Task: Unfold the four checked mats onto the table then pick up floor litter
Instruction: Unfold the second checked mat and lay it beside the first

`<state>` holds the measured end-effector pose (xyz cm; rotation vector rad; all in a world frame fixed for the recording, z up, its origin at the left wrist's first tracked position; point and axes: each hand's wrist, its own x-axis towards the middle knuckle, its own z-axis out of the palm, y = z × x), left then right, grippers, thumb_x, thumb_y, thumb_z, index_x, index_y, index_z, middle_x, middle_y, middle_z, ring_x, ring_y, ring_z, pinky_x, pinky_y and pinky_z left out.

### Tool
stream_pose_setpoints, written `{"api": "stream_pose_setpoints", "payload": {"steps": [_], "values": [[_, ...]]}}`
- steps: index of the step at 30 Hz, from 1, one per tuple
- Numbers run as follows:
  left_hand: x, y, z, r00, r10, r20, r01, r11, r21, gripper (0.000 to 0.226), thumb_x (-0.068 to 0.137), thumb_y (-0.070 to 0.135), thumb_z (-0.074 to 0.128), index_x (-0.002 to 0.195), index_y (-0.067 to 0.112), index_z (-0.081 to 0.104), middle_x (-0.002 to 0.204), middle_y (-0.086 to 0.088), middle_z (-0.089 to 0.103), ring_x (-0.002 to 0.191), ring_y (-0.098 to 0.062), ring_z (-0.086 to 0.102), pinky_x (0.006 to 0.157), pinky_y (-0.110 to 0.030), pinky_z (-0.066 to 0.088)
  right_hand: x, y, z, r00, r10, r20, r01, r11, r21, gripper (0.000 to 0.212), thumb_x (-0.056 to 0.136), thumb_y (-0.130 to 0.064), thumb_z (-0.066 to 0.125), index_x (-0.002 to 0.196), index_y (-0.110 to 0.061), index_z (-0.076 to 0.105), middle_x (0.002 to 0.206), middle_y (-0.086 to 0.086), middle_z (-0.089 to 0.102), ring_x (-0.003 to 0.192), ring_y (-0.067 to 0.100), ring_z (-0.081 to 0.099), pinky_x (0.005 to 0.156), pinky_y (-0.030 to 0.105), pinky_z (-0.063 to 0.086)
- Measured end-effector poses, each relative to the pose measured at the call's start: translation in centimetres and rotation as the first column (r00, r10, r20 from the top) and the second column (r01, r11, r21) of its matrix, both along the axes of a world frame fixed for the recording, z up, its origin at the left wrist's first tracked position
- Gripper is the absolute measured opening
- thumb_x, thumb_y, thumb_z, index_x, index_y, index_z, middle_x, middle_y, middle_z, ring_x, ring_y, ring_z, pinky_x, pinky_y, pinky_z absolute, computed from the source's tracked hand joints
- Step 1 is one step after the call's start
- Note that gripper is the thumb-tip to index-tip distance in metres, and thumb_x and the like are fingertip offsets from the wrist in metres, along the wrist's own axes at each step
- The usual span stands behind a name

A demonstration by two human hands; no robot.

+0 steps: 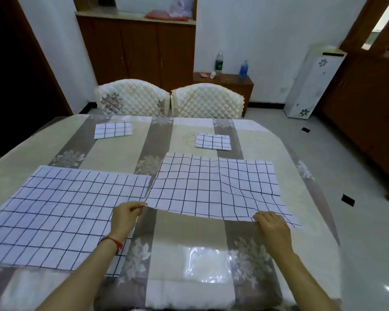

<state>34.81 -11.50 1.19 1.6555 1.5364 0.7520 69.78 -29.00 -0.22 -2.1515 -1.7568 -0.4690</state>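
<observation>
One white checked mat (61, 212) lies spread flat on the near left of the table (189, 254). A second unfolded mat (213, 187) is at centre right; its near edge is lifted off the cloth. My left hand (125, 217) pinches that mat's near left corner, and my right hand (271, 225) grips its near right edge. Two more checked mats stay folded at the far side, one folded mat on the left (112, 129) and one folded mat on the right (212, 141). Two small dark scraps of litter (347, 200) (305, 130) lie on the tiled floor to the right.
Two quilted cream chairs (133, 99) (206, 102) stand at the table's far edge. Behind them are a brown cabinet (139, 52) and a low side table with bottles (225, 80). A white floor unit (312, 81) stands at the right wall.
</observation>
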Motion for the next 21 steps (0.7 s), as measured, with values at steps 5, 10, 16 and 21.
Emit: {"api": "stream_pose_setpoints", "payload": {"steps": [5,10,16,21], "values": [[-1.3,-2.6,-3.2,0.994,-0.037,-0.100,0.030,0.997,-0.073,0.016,0.082,0.003,0.061,0.090,0.009,0.074,0.095,-0.012,0.074,0.086,-0.020,0.063,0.079,-0.027,0.048,-1.0,-1.7,-2.6,0.996,0.047,-0.070,-0.061,0.978,-0.202,0.039,0.034,0.002,0.085,0.064,-0.015,0.066,0.067,-0.001,0.069,0.060,0.020,0.065,0.055,0.024,0.050],[-1.6,-4.8,-4.3,0.995,0.026,-0.093,-0.042,0.984,-0.175,0.021,0.082,-0.002,0.054,0.091,0.004,0.073,0.098,-0.016,0.072,0.078,-0.017,0.059,0.068,-0.018,0.045,-1.3,-3.0,-3.8,0.989,0.112,-0.095,-0.136,0.944,-0.300,0.026,0.042,-0.004,0.081,0.058,-0.016,0.064,0.064,-0.003,0.066,0.057,0.017,0.063,0.051,0.021,0.048],[-1.7,-5.0,-4.9,0.982,0.191,0.014,-0.177,0.932,-0.316,0.025,0.086,0.012,0.052,0.067,0.015,0.067,0.068,-0.007,0.063,0.059,-0.028,0.064,0.059,-0.037,0.050,-0.7,-3.7,-3.9,0.954,-0.062,-0.293,-0.022,0.962,-0.274,0.030,0.076,-0.044,0.059,0.070,-0.016,0.067,0.073,-0.005,0.065,0.068,0.015,0.059,0.062,0.023,0.041],[-0.8,-4.5,-5.0,0.979,0.147,-0.144,-0.175,0.964,-0.202,0.019,0.090,0.019,0.050,0.075,0.012,0.061,0.065,-0.006,0.060,0.054,-0.018,0.049,0.051,-0.025,0.037,1.5,-2.9,-3.1,0.673,-0.468,-0.573,0.390,0.882,-0.263,0.017,0.086,-0.023,0.053,0.079,-0.015,0.066,0.085,0.019,0.061,0.083,0.034,0.054,0.065,0.036,0.041]]}}
